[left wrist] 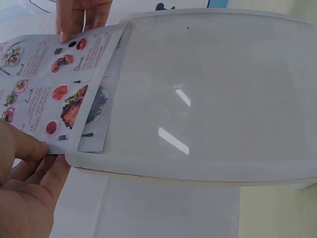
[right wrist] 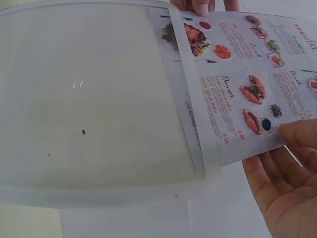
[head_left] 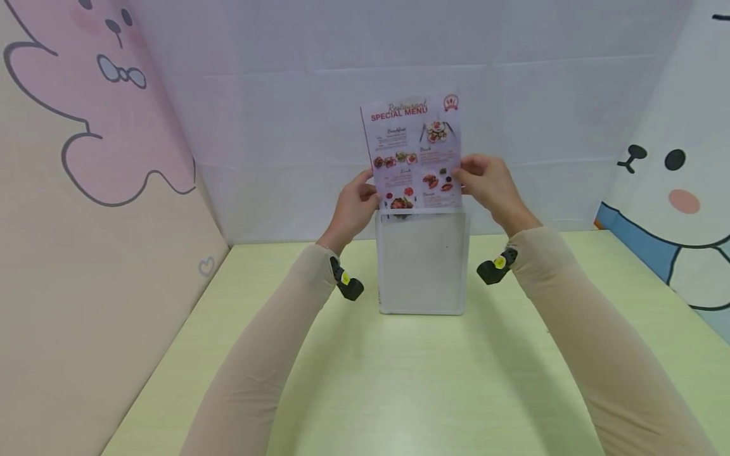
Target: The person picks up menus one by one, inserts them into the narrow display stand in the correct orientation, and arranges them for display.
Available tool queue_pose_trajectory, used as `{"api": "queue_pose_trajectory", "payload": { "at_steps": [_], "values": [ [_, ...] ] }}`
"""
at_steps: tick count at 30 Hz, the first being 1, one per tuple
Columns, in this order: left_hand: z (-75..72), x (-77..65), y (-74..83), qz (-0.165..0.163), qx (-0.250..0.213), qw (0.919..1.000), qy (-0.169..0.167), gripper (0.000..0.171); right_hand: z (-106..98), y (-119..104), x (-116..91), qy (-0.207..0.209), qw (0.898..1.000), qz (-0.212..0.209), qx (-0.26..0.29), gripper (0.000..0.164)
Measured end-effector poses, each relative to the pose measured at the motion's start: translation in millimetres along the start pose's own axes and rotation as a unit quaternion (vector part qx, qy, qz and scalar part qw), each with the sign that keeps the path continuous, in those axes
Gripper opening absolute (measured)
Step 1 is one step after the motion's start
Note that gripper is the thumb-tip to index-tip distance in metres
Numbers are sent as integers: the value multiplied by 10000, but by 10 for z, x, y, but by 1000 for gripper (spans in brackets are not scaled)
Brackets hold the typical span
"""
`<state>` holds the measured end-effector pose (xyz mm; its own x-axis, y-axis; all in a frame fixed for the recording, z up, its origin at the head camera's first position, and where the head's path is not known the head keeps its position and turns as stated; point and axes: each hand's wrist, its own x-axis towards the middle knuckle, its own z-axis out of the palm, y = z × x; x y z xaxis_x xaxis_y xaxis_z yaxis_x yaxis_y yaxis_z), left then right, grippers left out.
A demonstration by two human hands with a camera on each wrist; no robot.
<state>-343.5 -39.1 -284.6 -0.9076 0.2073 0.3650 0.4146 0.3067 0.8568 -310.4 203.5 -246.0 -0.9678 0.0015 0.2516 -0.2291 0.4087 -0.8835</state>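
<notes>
A printed restaurant menu sheet (head_left: 416,152) stands upright, its lower edge inside the top of a clear, white-rimmed sign holder (head_left: 422,263). The left hand (head_left: 355,209) pinches the sheet's left edge just above the holder's rim. On the opposite edge, somewhat higher, the right hand (head_left: 492,187) grips the sheet between thumb and fingers. Through the clear panel in the right wrist view, the lower strip of the menu (right wrist: 184,94) shows behind the rim, slightly slanted to it. The left wrist view also shows the left thumb on the front of the sheet (left wrist: 37,106).
The holder stands on a pale yellow-green table (head_left: 422,380) near its back edge. Behind it hangs a white cloth (head_left: 319,126). Cartoon-printed panels flank the table, a pink figure (head_left: 131,114) at left and a white one (head_left: 673,190) at right.
</notes>
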Motion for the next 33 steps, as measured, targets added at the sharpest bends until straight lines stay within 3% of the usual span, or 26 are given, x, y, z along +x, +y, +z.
{"api": "queue_pose_trajectory", "payload": {
  "at_steps": [13, 33],
  "values": [
    [-12, -11, 15, -199, 69, 9998, -4, 41, 38, 66, -11, 56, 9999, 147, -43, 36],
    [14, -7, -12, 3, 157, 9999, -17, 33, 53, 158, -62, 69, 9998, 210, -5, 37]
  ]
}}
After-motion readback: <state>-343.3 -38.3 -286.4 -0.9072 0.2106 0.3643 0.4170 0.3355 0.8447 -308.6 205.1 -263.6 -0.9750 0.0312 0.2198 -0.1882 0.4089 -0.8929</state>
